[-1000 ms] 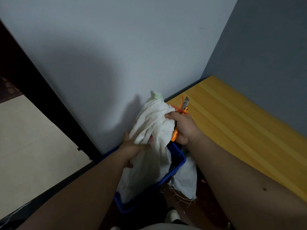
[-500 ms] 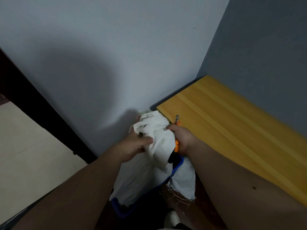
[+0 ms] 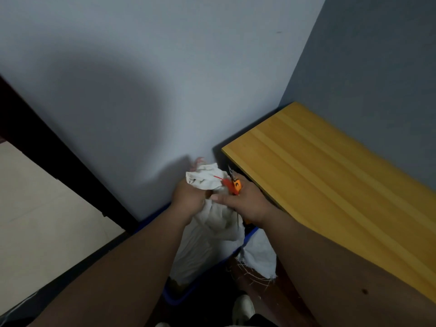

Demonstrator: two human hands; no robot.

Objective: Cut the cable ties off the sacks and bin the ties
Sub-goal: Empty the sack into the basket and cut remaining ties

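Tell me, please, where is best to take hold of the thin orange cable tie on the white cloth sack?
Probably pinch the thin orange cable tie by its free tail, coming from the wall side. The tail sticks out over the white cloth sack, while the utility knife crowds the other end.

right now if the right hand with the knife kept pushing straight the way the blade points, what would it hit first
Most likely the wall. The right hand holds the orange knife with its blade aimed up and away, past the sack and just left of the wooden table corner. Depth is unclear, so it could graze the table edge.
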